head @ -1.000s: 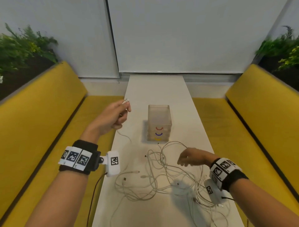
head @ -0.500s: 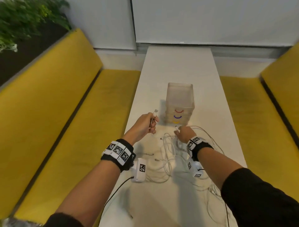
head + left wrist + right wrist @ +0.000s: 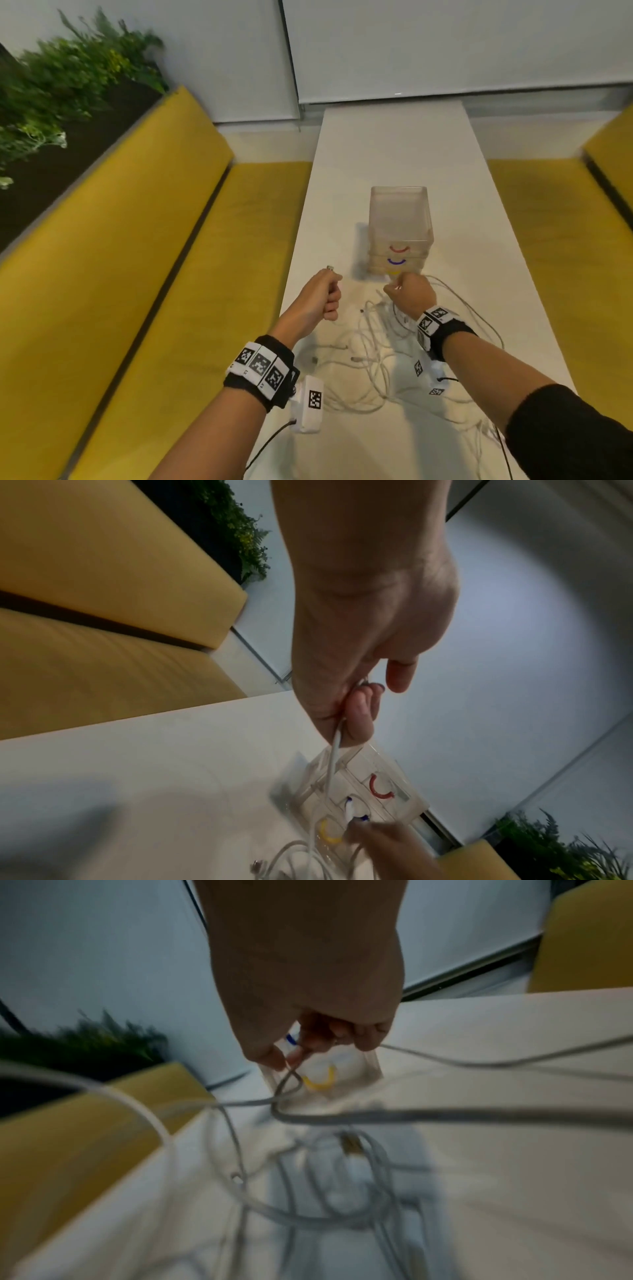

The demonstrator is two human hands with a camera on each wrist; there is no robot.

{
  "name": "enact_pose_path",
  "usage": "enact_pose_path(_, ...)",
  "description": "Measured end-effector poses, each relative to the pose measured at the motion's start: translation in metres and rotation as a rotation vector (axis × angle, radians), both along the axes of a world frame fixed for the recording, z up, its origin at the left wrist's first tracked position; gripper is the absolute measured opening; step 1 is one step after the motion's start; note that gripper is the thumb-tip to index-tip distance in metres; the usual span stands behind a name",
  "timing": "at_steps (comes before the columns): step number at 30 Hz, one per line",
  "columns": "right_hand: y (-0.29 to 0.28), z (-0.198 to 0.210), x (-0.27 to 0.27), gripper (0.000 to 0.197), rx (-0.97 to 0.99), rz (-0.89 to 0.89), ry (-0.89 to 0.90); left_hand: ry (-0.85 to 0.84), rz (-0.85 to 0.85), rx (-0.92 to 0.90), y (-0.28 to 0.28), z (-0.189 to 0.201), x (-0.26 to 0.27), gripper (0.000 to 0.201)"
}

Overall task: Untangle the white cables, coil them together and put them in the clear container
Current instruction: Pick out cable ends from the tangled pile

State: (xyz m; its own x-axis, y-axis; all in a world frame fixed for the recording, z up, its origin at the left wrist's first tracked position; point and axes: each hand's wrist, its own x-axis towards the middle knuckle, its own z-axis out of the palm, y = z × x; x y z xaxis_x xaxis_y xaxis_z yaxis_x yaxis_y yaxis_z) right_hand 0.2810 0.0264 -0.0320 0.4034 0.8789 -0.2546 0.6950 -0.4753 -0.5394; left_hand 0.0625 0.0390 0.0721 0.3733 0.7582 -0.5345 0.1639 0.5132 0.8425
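1. Head view, nearest: white cables [image 3: 373, 363] lie in a loose tangle on the table [image 3: 394, 144], loops crossing, plugs scattered.
2. Right hand [image 3: 411, 294] pinches a strand at the tangle's far edge; left hand [image 3: 323, 296] is clenched round one cable end, plug poking out on top.
3. Best drawn apart slowly, feeding slack so crossings loosen rather than cinch.
4. Farthest: clear container [image 3: 399, 229], upright, just beyond both hands.
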Motion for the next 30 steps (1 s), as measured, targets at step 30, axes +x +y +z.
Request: enact_pose_path(30, -0.052, 0.219, 0.008, 0.015, 0.347, 0.499, 0.341, -0.119, 0.019, 0.780, -0.017, 0.123, 0.057, 0.025)
